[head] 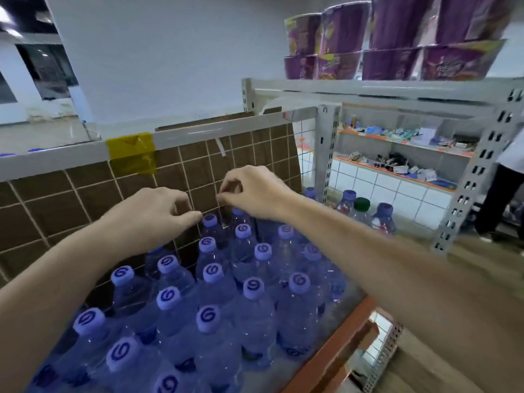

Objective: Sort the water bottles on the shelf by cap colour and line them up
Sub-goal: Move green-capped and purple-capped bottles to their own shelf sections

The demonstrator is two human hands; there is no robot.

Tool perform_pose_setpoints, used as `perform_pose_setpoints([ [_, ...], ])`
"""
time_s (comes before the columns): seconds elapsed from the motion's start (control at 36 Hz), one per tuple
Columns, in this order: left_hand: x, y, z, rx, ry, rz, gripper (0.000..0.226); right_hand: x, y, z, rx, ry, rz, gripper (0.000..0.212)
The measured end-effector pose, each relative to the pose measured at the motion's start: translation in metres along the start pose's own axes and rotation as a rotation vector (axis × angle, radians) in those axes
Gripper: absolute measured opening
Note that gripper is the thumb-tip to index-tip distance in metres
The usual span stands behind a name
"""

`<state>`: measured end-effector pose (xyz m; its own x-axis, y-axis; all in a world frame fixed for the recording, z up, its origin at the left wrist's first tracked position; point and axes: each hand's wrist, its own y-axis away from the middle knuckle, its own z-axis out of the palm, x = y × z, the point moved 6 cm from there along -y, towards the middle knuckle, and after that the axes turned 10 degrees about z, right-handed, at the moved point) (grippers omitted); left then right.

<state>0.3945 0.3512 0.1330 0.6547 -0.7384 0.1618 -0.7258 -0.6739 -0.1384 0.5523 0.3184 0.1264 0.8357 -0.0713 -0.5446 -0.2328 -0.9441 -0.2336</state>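
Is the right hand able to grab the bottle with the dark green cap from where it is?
Probably not directly. The clear plastic bottle with the dark green cap stands beyond the grey metal shelf post, in the next bay; the right hand hovers over the purple-capped bottles.

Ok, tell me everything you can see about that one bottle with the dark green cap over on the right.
The green-capped bottle stands upright on the shelf at the far right, beyond the block of lilac-capped bottles. Its cap is dark green, round and plain; the body looks like clear plastic, with a label showing red. It stands between two bottles with blue-violet caps, close beside them; whether they touch cannot be told. Neither hand touches it, and its base is hidden.
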Motion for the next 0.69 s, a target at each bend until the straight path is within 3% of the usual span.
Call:
perform_pose_setpoints([
  [0.19, 0.061, -0.010, 0.007, 0.086, 0.067, -0.024, 0.029, 0.082, 0.010, -0.061, 0.042, 0.160, -0.016, 0.016],
  [0.36, 0.078, 0.022, 0.013, 0.242, 0.145, -0.189, 0.025, 0.149, 0.015, -0.099, 0.044, 0.225, -0.004, 0.020],
  [0.56, 0.078, 0.093, 0.016, 0.405, 0.163, -0.449, 0.027, 0.193, 0.032, -0.112, 0.065, 0.586, -0.010, 0.030],
  [0.64, 0.073, 0.122, 0.016, 0.452, 0.170, -0.540, 0.029, 0.214, 0.039, -0.111, 0.015, 0.718, 0.043, 0.051],
  [0.69, 0.069, 0.140, 0.016, 0.473, 0.139, -0.602, 0.030, 0.276, 0.013, -0.094, -0.085, 0.721, 0.094, 0.070],
])
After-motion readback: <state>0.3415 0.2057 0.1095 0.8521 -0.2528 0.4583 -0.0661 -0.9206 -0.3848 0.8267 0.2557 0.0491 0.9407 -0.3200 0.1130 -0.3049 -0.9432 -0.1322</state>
